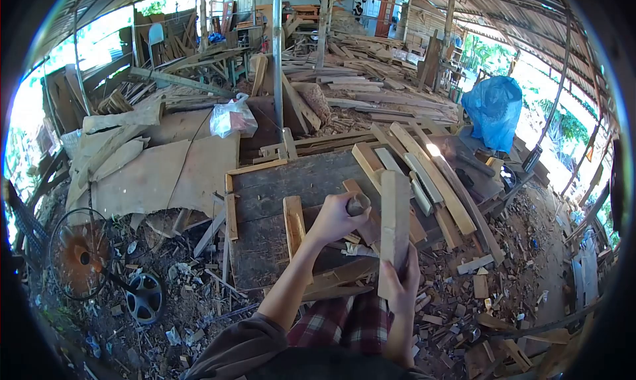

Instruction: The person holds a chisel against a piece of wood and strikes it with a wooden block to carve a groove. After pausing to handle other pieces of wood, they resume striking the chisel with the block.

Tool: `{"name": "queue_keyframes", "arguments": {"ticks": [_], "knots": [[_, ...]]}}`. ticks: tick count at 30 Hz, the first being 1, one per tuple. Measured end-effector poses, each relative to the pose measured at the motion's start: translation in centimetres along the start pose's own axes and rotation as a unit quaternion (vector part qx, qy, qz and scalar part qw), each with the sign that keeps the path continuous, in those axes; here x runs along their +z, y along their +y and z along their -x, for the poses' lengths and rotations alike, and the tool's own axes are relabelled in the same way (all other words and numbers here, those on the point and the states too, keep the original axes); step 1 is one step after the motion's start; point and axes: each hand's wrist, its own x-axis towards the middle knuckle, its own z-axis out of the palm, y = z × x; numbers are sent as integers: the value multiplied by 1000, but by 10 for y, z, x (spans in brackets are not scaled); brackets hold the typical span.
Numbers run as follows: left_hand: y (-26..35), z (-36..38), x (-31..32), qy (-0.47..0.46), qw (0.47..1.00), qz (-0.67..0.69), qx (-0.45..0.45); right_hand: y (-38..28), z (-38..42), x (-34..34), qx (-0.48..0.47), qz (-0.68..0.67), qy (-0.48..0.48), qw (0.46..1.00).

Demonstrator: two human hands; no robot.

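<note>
My left hand (336,219) is closed around a round-ended wooden piece (358,204) that looks like a handle; the rest of it is hidden by my fingers and what lies behind. In my right hand (402,284) is a pale wooden board (395,221), gripped near its lower end and standing roughly upright. The board is just to the right of my left hand. Beneath both hands lies a dark wooden workbench (262,237). A short wooden block (294,224) sits on it, left of my left hand.
Several long timber strips (434,174) lie across the bench's right side. A blue plastic bag (493,111) stands beyond them. At left are a large wooden sheet (146,178) and a fan (79,254). Wood scraps (480,286) litter the ground around a metal post (277,55).
</note>
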Motion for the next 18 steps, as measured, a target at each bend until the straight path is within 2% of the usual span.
{"name": "queue_keyframes", "arguments": {"ticks": [2, 3, 6, 7, 8, 9, 10, 12, 16, 18], "knots": [[3, 2, -7, 4, 1000, -4, -18, 17, -2, -2, 58, -67, 13, 996], [2, 3, -8, 10, 1000, -2, -18, 28, -4, 1, 47, -56, 36, 997], [4, 9, -10, 16, 999, 30, 3, 70, -9, 10, 19, 11, 17, 1000], [3, 12, -11, 5, 1000, 29, -4, 103, -7, 10, 49, 38, -2, 998], [1, 14, -14, -5, 1000, 27, -11, 103, -5, 15, 123, 5, -37, 992], [-1, 16, -15, -15, 999, 25, -17, 122, 1, 20, 97, 77, -34, 992], [2, 17, -15, -9, 999, 33, -13, 124, 0, 30, 70, 149, -30, 986], [8, 18, -17, 4, 999, 48, -5, 120, 2, 40, 96, 88, -78, 988], [6, 19, -25, -5, 998, 66, -14, 115, -6, 56, 124, 110, -138, 977], [5, 21, -27, -6, 997, 74, -26, 134, -9, 62, 102, 112, -139, 979]]}}
